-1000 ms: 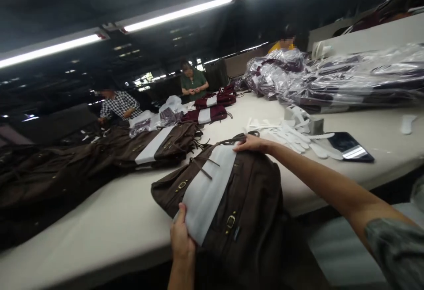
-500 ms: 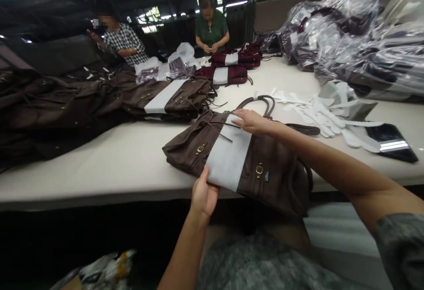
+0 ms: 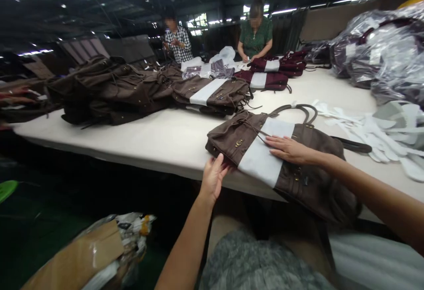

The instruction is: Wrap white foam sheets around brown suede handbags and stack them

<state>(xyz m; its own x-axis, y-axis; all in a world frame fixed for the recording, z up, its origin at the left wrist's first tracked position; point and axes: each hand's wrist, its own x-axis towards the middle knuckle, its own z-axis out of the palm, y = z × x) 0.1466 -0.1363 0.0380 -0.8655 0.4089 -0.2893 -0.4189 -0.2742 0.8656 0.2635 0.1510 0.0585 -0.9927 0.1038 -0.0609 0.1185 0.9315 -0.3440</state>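
While a brown bag lies flat at the near edge of the pale tabletop, partly hanging over it, the person's two bare hands rest on it. A wide white foam band wraps around the bag's middle. The right hand lies palm down on this band, fingers stretched out and spread, grip slack and clamped on nothing. The left hand meets the bag's near left edge at the table rim; its fingers seem open against the fabric, though whether they pinch it is hard to tell from this angle. The bag's dark handles loop out on the far side.

Further left along the tabletop, a long pile of brown bags stretches away. To the right lie white foam strips and bags sealed in clear plastic. At the far end, two other people work beside maroon bags. A cardboard box sits on the floor, lower left.
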